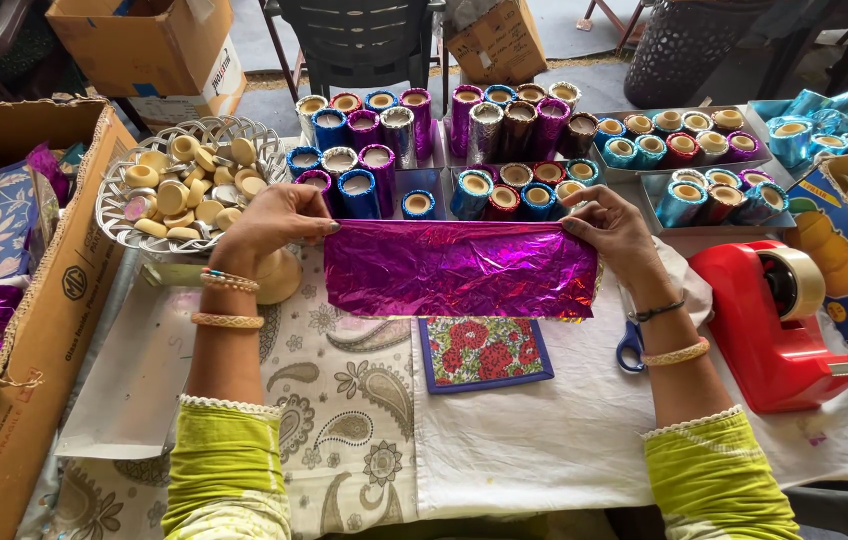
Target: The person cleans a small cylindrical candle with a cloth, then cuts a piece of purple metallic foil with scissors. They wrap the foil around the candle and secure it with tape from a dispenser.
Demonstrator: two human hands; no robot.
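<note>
A shiny magenta foil sheet (pixel 459 268) is stretched flat between both hands above the table. My left hand (pixel 274 228) pinches its upper left corner. My right hand (pixel 612 230) pinches its upper right corner. Just below the sheet lies a small flowered card with a blue border (pixel 484 350). Behind the sheet stand many foil-wrapped cylinders (pixel 424 150) in purple, blue, red and silver, some tall, some short.
A silver wire basket (pixel 124 222) of tan discs sits at left. A red tape dispenser (pixel 779 320) and blue-handled scissors (pixel 631 347) lie at right. Cardboard boxes (pixel 39 320) flank the table, with a paisley cloth (pixel 344 400) over it and a black chair (pixel 359 40) behind.
</note>
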